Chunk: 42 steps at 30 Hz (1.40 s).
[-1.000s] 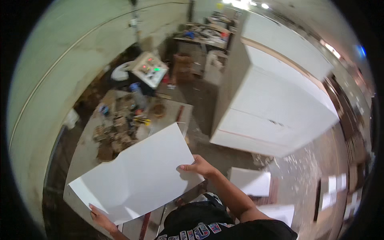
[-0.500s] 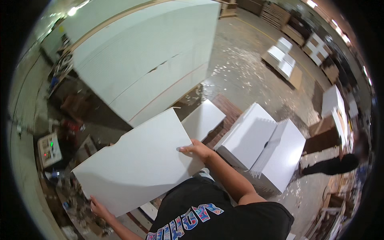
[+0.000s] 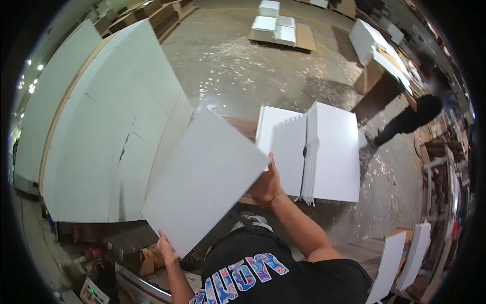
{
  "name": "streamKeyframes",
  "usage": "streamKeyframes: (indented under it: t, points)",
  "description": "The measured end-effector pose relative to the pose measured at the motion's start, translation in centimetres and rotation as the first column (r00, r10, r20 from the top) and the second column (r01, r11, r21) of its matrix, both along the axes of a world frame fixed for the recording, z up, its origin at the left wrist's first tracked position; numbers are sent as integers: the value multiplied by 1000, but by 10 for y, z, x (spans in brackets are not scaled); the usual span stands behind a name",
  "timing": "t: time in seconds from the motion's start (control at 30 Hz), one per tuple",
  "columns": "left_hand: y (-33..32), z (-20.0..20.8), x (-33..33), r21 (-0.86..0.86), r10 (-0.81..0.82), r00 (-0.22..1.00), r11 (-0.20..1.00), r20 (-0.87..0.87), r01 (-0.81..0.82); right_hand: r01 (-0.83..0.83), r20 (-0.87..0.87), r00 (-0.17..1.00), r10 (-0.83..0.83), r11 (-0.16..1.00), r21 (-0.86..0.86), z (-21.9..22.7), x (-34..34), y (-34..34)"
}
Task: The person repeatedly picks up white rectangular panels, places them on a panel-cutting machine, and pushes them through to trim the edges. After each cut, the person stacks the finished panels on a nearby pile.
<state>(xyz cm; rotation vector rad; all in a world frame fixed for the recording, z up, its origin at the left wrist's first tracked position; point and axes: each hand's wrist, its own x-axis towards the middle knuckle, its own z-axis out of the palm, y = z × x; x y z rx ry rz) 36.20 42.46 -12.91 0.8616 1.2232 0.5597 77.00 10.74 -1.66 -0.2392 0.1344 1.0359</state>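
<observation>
Bare hands, two: left hand [image 3: 166, 248] and right hand [image 3: 267, 185]; held white panel [image 3: 205, 182], one; white panel stacks [image 3: 335, 152] beside the right hand, two, their individual sheets [image 3: 308, 192] too fine to count; distant white blocks [image 3: 265, 28], four discernible; brown board [image 3: 306, 37] beneath the blocks, one; upright white slabs [image 3: 388, 268] at lower right, two; control box [image 3: 95, 294], one; co-worker [image 3: 414, 117], at least one.

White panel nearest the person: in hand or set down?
The panel is in hand: left hand and right hand hold its edges.

The left grip [image 3: 166, 249] and right grip [image 3: 267, 186] hold a white panel [image 3: 205, 182] near stacked boards [image 3: 335, 152].
</observation>
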Motion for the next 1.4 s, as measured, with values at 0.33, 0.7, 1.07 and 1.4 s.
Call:
streamKeyframes:
  t: [0.33, 0.7, 1.07, 1.4]
  points:
    - [12, 76, 175, -159, 12, 950, 987, 313, 39, -64, 639, 649, 413, 866, -495, 6, -106, 148]
    - [120, 124, 156, -90, -350, 774, 883, 527, 460, -12, 274, 947, 165, 876, -483, 4, -97, 181]
    - [74, 83, 159, -199, -342, 828, 863, 444, 464, 5, 337, 911, 237, 811, -585, -47, -103, 145]
    - [-27, 83, 273, -178, -415, 754, 806, 509, 564, 83, 8, 996, -93, 854, -513, -27, -68, 49]
